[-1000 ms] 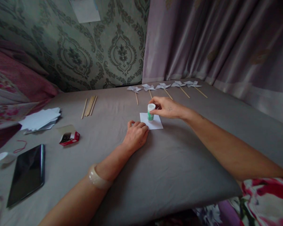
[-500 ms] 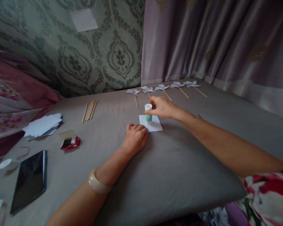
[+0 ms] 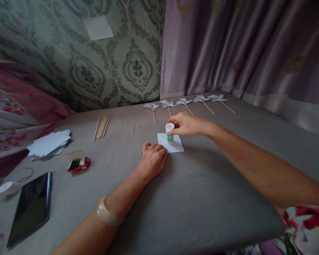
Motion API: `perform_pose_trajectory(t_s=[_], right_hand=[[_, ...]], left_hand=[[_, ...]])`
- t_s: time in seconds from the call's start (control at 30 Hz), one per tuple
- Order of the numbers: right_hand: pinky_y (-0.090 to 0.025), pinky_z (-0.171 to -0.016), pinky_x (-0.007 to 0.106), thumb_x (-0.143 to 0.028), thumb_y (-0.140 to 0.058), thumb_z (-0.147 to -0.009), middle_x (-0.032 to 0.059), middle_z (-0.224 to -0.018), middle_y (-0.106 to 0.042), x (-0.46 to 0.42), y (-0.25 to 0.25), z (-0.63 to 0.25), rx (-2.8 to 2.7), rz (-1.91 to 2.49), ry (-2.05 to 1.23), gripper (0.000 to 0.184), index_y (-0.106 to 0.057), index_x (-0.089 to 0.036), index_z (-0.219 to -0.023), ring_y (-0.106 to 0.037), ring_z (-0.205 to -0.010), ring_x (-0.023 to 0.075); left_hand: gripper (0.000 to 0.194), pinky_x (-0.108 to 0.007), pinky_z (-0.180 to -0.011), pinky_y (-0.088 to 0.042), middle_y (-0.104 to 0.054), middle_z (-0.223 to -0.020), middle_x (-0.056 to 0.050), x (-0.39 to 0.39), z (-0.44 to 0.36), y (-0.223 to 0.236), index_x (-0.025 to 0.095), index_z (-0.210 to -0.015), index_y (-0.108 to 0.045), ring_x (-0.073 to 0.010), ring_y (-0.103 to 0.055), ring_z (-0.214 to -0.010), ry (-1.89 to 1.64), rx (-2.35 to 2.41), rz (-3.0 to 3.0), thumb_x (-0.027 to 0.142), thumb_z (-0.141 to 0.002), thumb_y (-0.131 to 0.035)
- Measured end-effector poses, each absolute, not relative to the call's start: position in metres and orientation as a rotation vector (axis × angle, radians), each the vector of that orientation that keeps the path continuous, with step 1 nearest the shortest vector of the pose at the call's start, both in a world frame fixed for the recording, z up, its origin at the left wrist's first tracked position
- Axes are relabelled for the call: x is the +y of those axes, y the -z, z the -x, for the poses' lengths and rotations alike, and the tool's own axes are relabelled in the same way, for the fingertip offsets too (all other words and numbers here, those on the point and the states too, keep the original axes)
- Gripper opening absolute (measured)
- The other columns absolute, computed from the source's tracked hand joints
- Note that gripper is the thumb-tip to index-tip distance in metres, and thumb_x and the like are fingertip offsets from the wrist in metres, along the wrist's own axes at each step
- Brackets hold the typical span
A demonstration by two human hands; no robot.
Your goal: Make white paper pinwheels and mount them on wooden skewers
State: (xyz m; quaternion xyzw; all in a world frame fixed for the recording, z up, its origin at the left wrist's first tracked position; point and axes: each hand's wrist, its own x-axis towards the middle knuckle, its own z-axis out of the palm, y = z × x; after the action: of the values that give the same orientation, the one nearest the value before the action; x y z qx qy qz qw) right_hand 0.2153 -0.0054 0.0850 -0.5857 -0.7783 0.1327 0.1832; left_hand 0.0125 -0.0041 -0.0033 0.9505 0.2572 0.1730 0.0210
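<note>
Green-and-white glue stick (image 3: 169,137) stands upright on a paper square (image 3: 178,146), pinched from two o'clock by the right hand (image 3: 188,124), presumably for control, while the left hand (image 3: 153,160), loosely curled, rests at the paper's seven-o'clock corner, apparently to prevent slipping.

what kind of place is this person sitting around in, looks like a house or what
Probably a room in a home, perhaps a bedroom, though that is unsure: there is ornate patterned wallpaper, a long mauve curtain and pink floral fabric.
</note>
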Motion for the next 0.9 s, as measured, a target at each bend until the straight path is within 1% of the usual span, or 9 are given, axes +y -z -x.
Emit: perform_pose_trajectory(t_s=[0.17, 0.23, 0.33, 0.47, 0.6, 0.67, 0.73, 0.83, 0.9], right_hand=[[-0.041, -0.057, 0.028, -0.046, -0.071, -0.070, 0.0097, -0.077, -0.073, -0.006, -0.075, -0.208, -1.950, 1.874, -0.098, 0.032, -0.070, -0.015, -0.079, -0.065, -0.071, 0.0227], [-0.041, -0.058, 0.030, -0.049, -0.070, -0.071, 0.0120, -0.076, -0.072, -0.006, -0.073, -0.203, -1.889, 1.938, -0.050, 0.034, -0.069, -0.016, -0.074, -0.066, -0.071, 0.0245], [-0.041, -0.058, 0.030, -0.045, -0.067, -0.075, 0.0116, -0.076, -0.072, -0.007, -0.074, -0.200, -1.873, 1.943, -0.081, 0.030, -0.068, -0.016, -0.073, -0.065, -0.070, 0.0236], [-0.043, -0.060, 0.025, -0.029, -0.063, -0.077, 0.0049, -0.077, -0.072, -0.012, -0.075, -0.204, -2.060, 1.694, -0.301, 0.018, -0.070, -0.016, -0.086, -0.065, -0.070, 0.0181], [-0.045, -0.063, 0.024, -0.020, -0.062, -0.074, 0.0016, -0.081, -0.072, -0.013, -0.073, -0.214, -2.171, 1.493, -0.433, 0.022, -0.069, -0.017, -0.096, -0.065, -0.072, 0.0157], [-0.046, -0.062, 0.025, -0.019, -0.064, -0.072, 0.0023, -0.079, -0.072, -0.013, -0.073, -0.219, -2.036, 1.532, -0.391, 0.027, -0.067, -0.017, -0.099, -0.065, -0.070, 0.0166], [-0.049, -0.058, 0.026, -0.021, -0.066, -0.072, 0.0039, -0.077, -0.072, -0.013, -0.073, -0.226, -1.726, 1.583, -0.362, 0.027, -0.066, -0.015, -0.099, -0.066, -0.068, 0.0179], [-0.050, -0.050, 0.025, -0.029, -0.066, -0.077, 0.0069, -0.077, -0.071, -0.016, -0.072, -0.238, -1.211, 1.555, -0.429, 0.020, -0.063, -0.015, -0.091, -0.068, -0.063, 0.0180], [-0.049, -0.045, 0.024, -0.033, -0.065, -0.080, 0.0079, -0.077, -0.071, -0.019, -0.068, -0.245, -0.997, 1.519, -0.473, 0.019, -0.061, -0.015, -0.086, -0.068, -0.060, 0.0170]], left_hand=[[0.025, -0.047, -0.093, -0.032, -0.070, -0.099, -0.008, -0.004, -0.013, 0.002, 0.018, -0.096, -0.066, -0.0224, -0.061, -0.097, -0.523, 0.799, -2.941, 0.023, -0.095, -0.041], [0.026, -0.047, -0.094, -0.032, -0.070, -0.099, -0.008, -0.005, -0.013, 0.001, 0.018, -0.095, -0.066, -0.0226, -0.061, -0.097, -0.526, 0.805, -2.939, 0.023, -0.095, -0.041], [0.026, -0.048, -0.094, -0.032, -0.070, -0.098, -0.008, -0.006, -0.013, 0.000, 0.019, -0.095, -0.066, -0.0228, -0.061, -0.097, -0.524, 0.805, -2.935, 0.023, -0.095, -0.041], [0.024, -0.047, -0.094, -0.032, -0.070, -0.099, -0.008, -0.006, -0.013, 0.000, 0.019, -0.095, -0.066, -0.0223, -0.061, -0.097, -0.522, 0.803, -2.929, 0.022, -0.094, -0.042], [0.024, -0.046, -0.094, -0.032, -0.070, -0.099, -0.007, -0.005, -0.013, 0.001, 0.019, -0.095, -0.066, -0.0221, -0.060, -0.097, -0.525, 0.813, -2.922, 0.023, -0.094, -0.042], [0.025, -0.046, -0.094, -0.032, -0.070, -0.098, -0.007, -0.005, -0.013, 0.002, 0.019, -0.096, -0.066, -0.0220, -0.061, -0.097, -0.525, 0.809, -2.920, 0.023, -0.095, -0.041], [0.026, -0.046, -0.094, -0.032, -0.070, -0.098, -0.007, -0.004, -0.013, 0.003, 0.019, -0.096, -0.066, -0.0218, -0.060, -0.097, -0.531, 0.803, -2.922, 0.023, -0.095, -0.041], [0.026, -0.046, -0.094, -0.031, -0.071, -0.099, -0.007, -0.004, -0.013, 0.003, 0.019, -0.096, -0.066, -0.0215, -0.060, -0.096, -0.544, 0.796, -2.925, 0.023, -0.095, -0.041], [0.025, -0.046, -0.094, -0.030, -0.071, -0.101, -0.007, -0.004, -0.013, 0.003, 0.019, -0.096, -0.065, -0.0215, -0.060, -0.097, -0.545, 0.796, -2.923, 0.023, -0.095, -0.041]])
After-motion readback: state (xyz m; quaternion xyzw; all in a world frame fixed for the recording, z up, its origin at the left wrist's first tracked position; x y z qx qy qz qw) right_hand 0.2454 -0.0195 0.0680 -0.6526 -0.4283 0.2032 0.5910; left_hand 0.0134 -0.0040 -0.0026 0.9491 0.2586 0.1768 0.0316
